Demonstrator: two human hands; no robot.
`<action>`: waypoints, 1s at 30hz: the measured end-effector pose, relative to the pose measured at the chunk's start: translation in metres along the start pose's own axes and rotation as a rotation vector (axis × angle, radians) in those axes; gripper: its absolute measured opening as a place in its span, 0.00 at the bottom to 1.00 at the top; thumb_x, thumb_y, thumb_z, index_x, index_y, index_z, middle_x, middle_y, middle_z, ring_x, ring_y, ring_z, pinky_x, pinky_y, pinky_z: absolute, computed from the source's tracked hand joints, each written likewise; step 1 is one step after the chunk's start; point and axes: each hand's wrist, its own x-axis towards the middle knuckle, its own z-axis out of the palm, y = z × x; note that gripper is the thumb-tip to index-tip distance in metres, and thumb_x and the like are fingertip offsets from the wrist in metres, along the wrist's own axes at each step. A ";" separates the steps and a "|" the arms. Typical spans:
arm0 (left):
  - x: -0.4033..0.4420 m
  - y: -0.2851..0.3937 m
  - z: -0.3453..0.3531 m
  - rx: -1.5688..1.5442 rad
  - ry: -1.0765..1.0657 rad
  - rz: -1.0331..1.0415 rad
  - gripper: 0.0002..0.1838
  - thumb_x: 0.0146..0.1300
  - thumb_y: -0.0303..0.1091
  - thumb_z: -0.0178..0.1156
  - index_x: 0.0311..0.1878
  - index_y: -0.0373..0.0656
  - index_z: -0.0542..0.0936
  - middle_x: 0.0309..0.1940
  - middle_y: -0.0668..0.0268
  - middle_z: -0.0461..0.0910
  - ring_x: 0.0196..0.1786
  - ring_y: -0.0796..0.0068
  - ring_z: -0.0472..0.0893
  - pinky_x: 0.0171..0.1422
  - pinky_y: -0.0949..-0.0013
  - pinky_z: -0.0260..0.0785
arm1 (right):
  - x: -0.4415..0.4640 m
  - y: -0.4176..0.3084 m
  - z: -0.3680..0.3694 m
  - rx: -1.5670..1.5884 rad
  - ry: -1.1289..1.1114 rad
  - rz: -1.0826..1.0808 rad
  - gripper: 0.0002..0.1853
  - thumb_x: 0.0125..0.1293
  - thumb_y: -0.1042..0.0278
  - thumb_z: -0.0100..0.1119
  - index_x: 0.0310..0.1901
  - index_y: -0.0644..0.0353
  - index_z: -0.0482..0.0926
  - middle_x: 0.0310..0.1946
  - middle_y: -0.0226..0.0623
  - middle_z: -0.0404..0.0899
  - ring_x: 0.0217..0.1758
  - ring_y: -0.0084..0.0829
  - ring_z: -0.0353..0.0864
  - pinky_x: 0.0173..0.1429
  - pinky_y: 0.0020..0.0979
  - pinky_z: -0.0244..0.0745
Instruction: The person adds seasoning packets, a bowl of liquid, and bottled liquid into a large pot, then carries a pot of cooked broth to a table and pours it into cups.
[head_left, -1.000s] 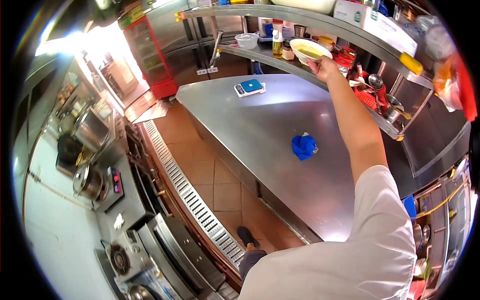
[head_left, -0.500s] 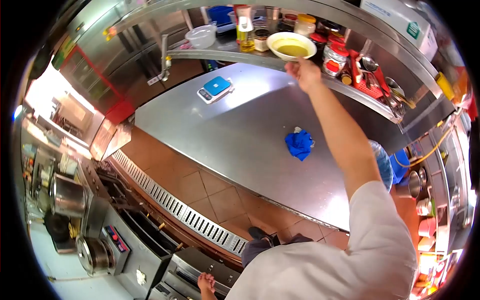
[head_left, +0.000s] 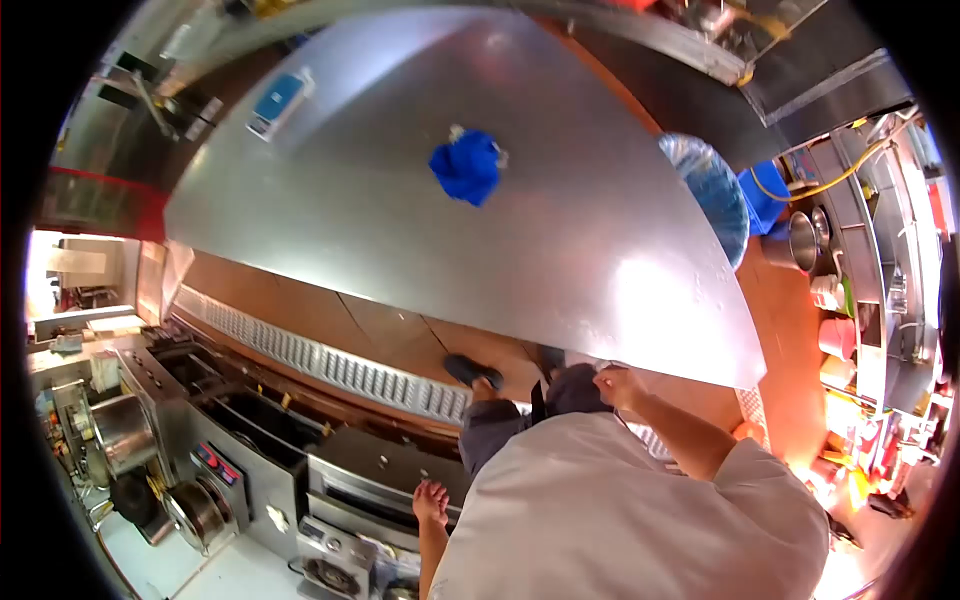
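Note:
My right hand (head_left: 620, 388) hangs beside my body at the front edge of the steel table (head_left: 400, 250), its fingers curled; whether it holds anything is too small to tell. Low on the left, my left hand (head_left: 431, 500) is beside my body near the steel stove equipment, fingers partly bent, and I cannot make out anything in it. A crumpled blue cloth (head_left: 466, 167) lies on the table. Farther back on the left of the tabletop is a blue and white scale (head_left: 280, 102).
A lined bin (head_left: 708, 190) stands past the table's right end, with a blue container (head_left: 762, 196) behind it. Pots (head_left: 124, 432) and a burner (head_left: 332, 575) are at the lower left. A floor drain grate (head_left: 330, 368) runs along the aisle.
My right hand has let go of the pale bowl on the shelf and come back to my side. The view has tilted down and turned, so the bowl is out of sight.

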 end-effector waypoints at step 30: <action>-0.212 -0.542 -0.045 -0.286 0.270 -0.113 0.15 0.65 0.38 0.54 0.53 0.44 0.73 0.44 0.65 0.78 0.43 0.73 0.77 0.46 0.68 0.68 | -0.020 0.304 0.015 1.212 0.575 0.717 0.13 0.65 0.65 0.53 0.50 0.49 0.70 0.42 0.31 0.73 0.45 0.31 0.72 0.54 0.41 0.73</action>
